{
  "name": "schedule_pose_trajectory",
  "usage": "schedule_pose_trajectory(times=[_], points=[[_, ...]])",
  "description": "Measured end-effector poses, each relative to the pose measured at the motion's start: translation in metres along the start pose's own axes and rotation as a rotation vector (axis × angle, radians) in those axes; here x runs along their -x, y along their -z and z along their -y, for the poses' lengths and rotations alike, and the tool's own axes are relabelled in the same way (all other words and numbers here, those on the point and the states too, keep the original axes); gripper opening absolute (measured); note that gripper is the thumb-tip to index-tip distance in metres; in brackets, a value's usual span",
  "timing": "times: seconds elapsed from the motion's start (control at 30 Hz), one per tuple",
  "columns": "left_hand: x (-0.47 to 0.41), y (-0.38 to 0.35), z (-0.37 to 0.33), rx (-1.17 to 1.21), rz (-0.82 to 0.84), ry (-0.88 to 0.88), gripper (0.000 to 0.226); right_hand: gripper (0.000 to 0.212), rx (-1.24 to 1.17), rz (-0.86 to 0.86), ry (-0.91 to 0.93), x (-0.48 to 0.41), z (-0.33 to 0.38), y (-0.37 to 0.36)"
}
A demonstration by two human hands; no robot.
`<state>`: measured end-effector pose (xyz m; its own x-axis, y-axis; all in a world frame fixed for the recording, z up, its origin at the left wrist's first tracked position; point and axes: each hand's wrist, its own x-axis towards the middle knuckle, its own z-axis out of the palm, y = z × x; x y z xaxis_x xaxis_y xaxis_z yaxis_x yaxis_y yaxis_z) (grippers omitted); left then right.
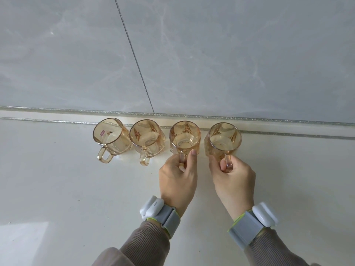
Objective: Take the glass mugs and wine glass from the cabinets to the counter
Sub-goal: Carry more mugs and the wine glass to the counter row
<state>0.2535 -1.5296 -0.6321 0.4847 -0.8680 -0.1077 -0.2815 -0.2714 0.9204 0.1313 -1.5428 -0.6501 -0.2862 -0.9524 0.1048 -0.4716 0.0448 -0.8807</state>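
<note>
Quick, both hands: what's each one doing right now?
Left hand: closed on the third mug's handle.
Right hand: closed on the fourth mug's handle.

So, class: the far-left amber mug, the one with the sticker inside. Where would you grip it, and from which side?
Grip the far-left mug by its handle, coming from the near side: the mug stands upright and the loop juts toward the person, unobstructed.

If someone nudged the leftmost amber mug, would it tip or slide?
The leftmost mug would probably slide: the counter looks glossy and smooth. It looks squat, so tipping seems unlikely. Being glass, it likely chips if knocked against its neighbour.
</note>
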Motion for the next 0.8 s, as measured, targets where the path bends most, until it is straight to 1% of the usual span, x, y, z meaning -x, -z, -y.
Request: schedule_pose_trajectory(times=[0.3,0.4,0.47,0.53,0.63,0.7,0.77,0.8], points=[[0.004,0.012,0.002,0.053,0.09,0.044,0.039,0.04,-0.006,0.029,-0.052,0.01,0.004,-0.002],[0.006,0.016,0.001,0.151,0.12,0.101,0.028,0.026,-0.05,0.044,-0.097,0.014,0.004,-0.003],[0.006,0.019,0.0,0.219,0.136,0.15,0.02,0.017,-0.076,0.027,-0.107,0.019,0.002,-0.001],[0.008,0.021,-0.001,0.252,0.142,0.171,0.014,0.014,-0.098,-0.026,-0.073,0.024,-0.001,0.0],[0.013,0.027,-0.002,0.273,0.158,0.192,0.011,0.021,-0.077,-0.11,0.015,0.031,-0.003,0.002],[0.019,0.031,0.0,0.273,0.173,0.184,0.017,0.033,-0.047,-0.148,0.015,0.036,-0.004,0.004],[0.027,0.036,0.001,0.233,0.188,0.134,0.025,0.045,-0.028,-0.179,0.001,0.042,-0.001,0.007],[0.032,0.039,0.0,0.211,0.195,0.108,0.029,0.048,-0.022,-0.189,0.025,0.045,0.002,0.01]])
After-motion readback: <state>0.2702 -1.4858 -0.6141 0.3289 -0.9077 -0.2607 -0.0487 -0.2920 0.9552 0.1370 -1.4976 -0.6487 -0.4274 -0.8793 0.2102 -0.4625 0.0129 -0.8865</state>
